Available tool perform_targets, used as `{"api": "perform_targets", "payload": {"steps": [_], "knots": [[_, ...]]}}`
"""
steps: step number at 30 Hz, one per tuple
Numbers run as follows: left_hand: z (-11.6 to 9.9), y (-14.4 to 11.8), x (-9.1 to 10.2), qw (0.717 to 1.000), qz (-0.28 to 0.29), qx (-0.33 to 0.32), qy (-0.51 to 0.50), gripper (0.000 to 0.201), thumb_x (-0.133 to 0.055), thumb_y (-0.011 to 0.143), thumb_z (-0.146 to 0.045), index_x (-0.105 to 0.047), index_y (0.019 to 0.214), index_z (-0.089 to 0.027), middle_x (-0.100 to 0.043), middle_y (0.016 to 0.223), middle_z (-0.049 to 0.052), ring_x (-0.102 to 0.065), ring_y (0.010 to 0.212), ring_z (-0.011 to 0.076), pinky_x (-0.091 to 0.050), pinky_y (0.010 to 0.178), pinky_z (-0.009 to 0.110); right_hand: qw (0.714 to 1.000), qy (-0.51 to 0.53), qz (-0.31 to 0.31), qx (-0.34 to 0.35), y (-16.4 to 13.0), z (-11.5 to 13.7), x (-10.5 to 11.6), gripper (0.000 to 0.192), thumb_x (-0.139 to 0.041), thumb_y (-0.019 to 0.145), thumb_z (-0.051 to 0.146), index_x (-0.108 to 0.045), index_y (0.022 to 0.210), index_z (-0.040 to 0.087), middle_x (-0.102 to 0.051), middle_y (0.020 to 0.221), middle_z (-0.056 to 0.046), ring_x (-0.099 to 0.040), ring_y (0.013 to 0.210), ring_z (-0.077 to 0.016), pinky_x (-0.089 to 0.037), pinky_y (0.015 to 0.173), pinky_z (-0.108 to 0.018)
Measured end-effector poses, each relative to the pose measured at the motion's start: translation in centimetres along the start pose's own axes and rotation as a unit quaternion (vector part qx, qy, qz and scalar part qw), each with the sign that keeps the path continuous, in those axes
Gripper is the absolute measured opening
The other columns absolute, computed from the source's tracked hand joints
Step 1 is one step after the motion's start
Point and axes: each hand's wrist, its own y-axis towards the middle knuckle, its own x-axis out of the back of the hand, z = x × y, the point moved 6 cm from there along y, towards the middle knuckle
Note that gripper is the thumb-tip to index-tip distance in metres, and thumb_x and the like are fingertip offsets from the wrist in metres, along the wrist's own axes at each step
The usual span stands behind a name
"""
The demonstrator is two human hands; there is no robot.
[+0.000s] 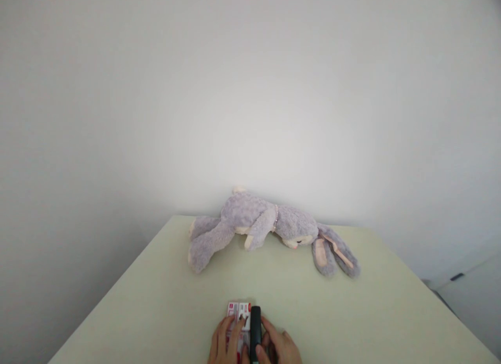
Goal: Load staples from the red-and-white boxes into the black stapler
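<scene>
At the bottom edge of the head view, my left hand [224,343] lies with its fingers spread flat on a small white and red packet [238,312] on the pale table [156,301]. My right hand [282,346] is beside it, fingers curled around a narrow black object [255,325] that stands just right of the packet. Both hands are cut off by the frame's lower edge. Farther back, a grey plush rabbit [258,223] with long ears lies on its side near the table's far edge.
A plain white wall rises behind the table. At the right edge a white cabinet front with a dark handle [456,276] shows below table height. The table's left and right edges slope toward the camera.
</scene>
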Motion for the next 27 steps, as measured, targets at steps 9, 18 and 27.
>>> {"api": "perform_targets", "payload": {"steps": [9, 18, 27], "knots": [[-1.2, 1.6, 2.5, 0.999, 0.010, -0.050, -0.008, 0.054, -0.054, 0.093, -0.029, -0.046, 0.147, -0.025, -0.051, 0.154, 0.010, -0.052, 0.139, 0.0284, -0.060, 0.102, 0.047, 0.997, 0.007, -0.062, 0.055, 0.2, 0.4, 0.1, 0.067, -0.040, 0.091, 0.070, -0.061, 0.132, 0.021, -0.077, 0.090, -0.009, -0.072, 0.073, -0.0250, -0.059, 0.070, -0.037], [-2.4, 2.3, 3.5, 0.997, 0.065, -0.044, -0.004, 0.054, -0.054, 0.095, -0.029, -0.042, 0.148, -0.022, -0.049, 0.156, 0.011, -0.044, 0.146, 0.0270, -0.055, 0.109, 0.046, 0.998, 0.021, -0.012, 0.064, -0.1, 2.5, 2.2, 0.051, -0.048, 0.096, 0.049, -0.055, 0.138, 0.020, -0.076, 0.094, -0.006, -0.071, 0.081, -0.0234, -0.056, 0.075, -0.036], [-1.1, 2.1, 4.1, 0.995, 0.093, -0.002, -0.026, 0.051, -0.048, 0.096, -0.023, -0.043, 0.147, -0.024, -0.047, 0.157, 0.009, -0.040, 0.148, 0.0258, -0.047, 0.115, 0.052, 1.000, 0.027, -0.001, 0.011, -0.8, 5.1, 1.7, 0.048, -0.049, 0.098, 0.040, -0.054, 0.141, 0.020, -0.075, 0.104, -0.007, -0.070, 0.093, -0.0262, -0.053, 0.088, -0.042]]}}
